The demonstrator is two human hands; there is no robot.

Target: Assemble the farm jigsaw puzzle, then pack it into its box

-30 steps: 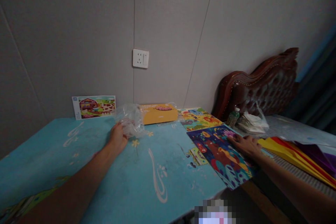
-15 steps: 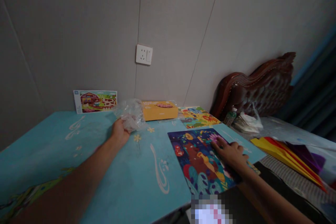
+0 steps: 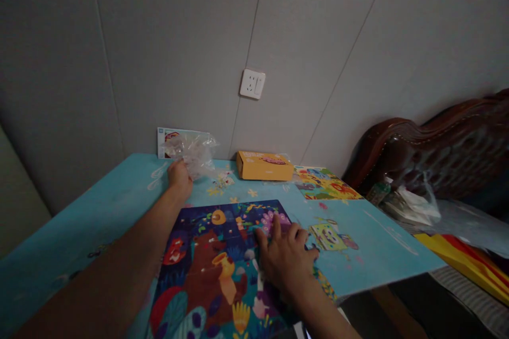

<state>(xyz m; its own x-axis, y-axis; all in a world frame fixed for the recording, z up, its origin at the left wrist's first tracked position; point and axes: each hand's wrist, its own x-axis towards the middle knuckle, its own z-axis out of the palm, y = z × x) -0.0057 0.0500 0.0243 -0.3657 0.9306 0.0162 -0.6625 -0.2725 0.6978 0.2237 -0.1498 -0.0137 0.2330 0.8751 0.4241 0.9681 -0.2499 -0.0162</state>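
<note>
My left hand (image 3: pixel 181 179) is closed on a crumpled clear plastic bag (image 3: pixel 194 154), held toward the back of the table in front of a farm picture card (image 3: pixel 161 143). A dark blue picture board with a bear (image 3: pixel 207 270) lies flat in front of me; it may be a puzzle, but I cannot make out any pieces. On the board's right side rests my right hand (image 3: pixel 287 254), palm down with its fingers spread. A printed edge (image 3: pixel 325 283) peeks out from beneath the board beside my right wrist.
A yellow box (image 3: pixel 264 167) stands by the wall, with a bright animal picture (image 3: pixel 326 183) flat to its right. The light blue printed tablecloth (image 3: pixel 382 254) covers the table. Off to the right are a bottle (image 3: pixel 379 190), white tissues (image 3: pixel 417 206) and a padded headboard (image 3: pixel 429 148).
The bear picture board has slid left across the table under my right hand. My left hand has carried the plastic bag left, away from the yellow box. The view has turned left.
</note>
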